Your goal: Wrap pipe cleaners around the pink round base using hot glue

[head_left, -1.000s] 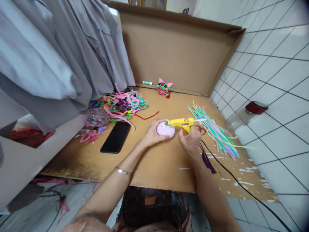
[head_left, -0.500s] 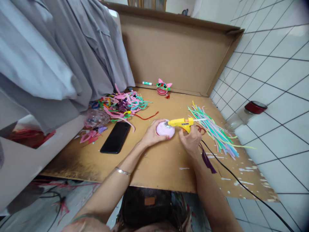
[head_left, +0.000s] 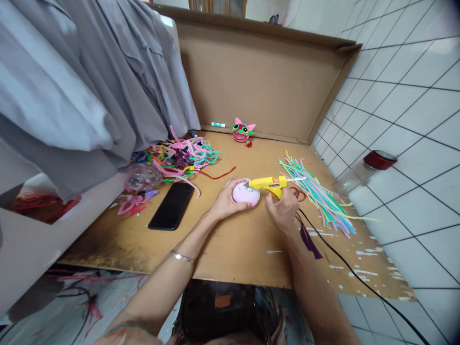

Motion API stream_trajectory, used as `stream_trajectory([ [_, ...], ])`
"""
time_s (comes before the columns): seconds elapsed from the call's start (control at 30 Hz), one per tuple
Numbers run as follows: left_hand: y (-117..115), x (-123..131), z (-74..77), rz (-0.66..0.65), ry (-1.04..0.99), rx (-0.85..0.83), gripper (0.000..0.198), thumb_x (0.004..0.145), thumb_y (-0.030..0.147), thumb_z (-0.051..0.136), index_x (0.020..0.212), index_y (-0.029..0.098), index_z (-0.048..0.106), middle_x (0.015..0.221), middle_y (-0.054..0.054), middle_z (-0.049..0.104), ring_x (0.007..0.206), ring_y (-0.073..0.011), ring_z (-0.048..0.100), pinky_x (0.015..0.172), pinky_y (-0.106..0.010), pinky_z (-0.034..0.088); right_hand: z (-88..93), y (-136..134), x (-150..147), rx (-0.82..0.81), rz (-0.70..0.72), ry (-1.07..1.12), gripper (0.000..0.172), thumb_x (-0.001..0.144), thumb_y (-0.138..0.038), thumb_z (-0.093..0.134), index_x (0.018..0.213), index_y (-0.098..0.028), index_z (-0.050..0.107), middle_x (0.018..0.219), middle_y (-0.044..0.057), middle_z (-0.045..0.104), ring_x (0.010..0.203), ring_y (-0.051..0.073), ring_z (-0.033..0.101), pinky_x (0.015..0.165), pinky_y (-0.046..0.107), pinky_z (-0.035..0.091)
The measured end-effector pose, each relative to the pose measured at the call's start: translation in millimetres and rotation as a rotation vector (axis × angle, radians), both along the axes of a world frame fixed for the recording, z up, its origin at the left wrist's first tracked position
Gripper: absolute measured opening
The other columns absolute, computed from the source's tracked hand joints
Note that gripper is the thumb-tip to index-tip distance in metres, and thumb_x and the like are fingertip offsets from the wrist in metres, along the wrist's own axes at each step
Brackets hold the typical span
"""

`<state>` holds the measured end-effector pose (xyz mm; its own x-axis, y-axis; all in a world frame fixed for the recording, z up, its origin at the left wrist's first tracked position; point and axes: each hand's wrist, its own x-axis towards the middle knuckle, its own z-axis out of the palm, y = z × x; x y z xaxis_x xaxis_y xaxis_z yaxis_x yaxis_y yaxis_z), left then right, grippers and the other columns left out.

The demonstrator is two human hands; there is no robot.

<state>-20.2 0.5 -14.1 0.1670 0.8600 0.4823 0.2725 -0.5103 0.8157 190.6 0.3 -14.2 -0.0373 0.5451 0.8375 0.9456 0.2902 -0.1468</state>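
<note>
While left hand (head_left: 224,201) cups pink ball (head_left: 246,195) and right hand (head_left: 283,208) grips glue gun (head_left: 268,183), cardboard (head_left: 233,239) abuts tiles (head_left: 413,191).

- My left hand (head_left: 226,202) hides the left side of the pink ball (head_left: 247,195).
- My right hand (head_left: 283,209) covers the glue gun (head_left: 268,182) grip.
- I lose the black cord (head_left: 359,282) at the bottom edge.

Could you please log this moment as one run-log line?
left hand: holds pink ball | right hand: holds glue gun, nozzle at ball | phone: left of ball
</note>
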Motion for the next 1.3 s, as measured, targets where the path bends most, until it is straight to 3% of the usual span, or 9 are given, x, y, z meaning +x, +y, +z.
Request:
stream_trajectory([
  [0.8,-0.9,-0.9,0.8,0.008,0.021,-0.011,0.071,0.06,0.034,0.083,0.124,0.021,0.055,0.13,-0.011,0.058,0.122,-0.0296,0.055,0.109,-0.049,0.041,10.6,-4.2,2.1,0.014,0.01,-0.027,0.012,0.081,-0.031,0.05,0.085,-0.02,0.053,0.071,0.005,0.061,0.066,0.022,0.057,0.062,0.031,0.039],
  [1.3,-1.4,-0.5,1.0,0.006,0.015,-0.003,0.072,0.059,0.033,0.084,0.124,0.021,0.055,0.13,-0.012,0.058,0.123,-0.0293,0.056,0.109,-0.048,0.042,8.2,-3.7,3.2,-0.017,0.002,-0.014,0.015,0.081,-0.032,0.051,0.087,-0.019,0.055,0.072,0.006,0.062,0.068,0.023,0.058,0.063,0.032,0.041],
])
